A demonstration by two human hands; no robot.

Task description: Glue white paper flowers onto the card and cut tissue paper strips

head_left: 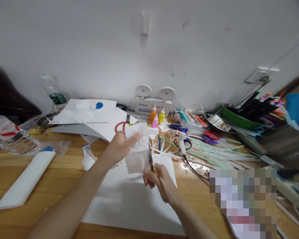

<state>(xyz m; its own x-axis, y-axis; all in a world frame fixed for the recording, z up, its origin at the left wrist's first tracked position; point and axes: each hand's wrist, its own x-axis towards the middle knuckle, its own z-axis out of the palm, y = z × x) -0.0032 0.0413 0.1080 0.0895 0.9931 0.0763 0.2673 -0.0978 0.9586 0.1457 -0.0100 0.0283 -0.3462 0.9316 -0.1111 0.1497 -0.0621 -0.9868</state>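
Note:
My left hand (121,147) pinches a thin white sheet of paper (137,159), thumb on its front face, and holds it upright above the table. In my right hand (160,181) is a pair of scissors (153,167), its blades pointing up along the sheet's right edge. Whether the blades are apart is too small to tell. Below both hands lies a large white sheet (129,209). Just behind my left hand are red-handled scissors (123,125), and to the right are white paper strips (161,149).
A white glue gun (180,141) with a black cord lies at right, near paint bottles (154,118). Stacked white boards (94,127) are at back left, a folded white piece (27,181) at left. Plastic bottles (55,91), a green pan (241,118) of pens and a pixelated patch surround the workspace.

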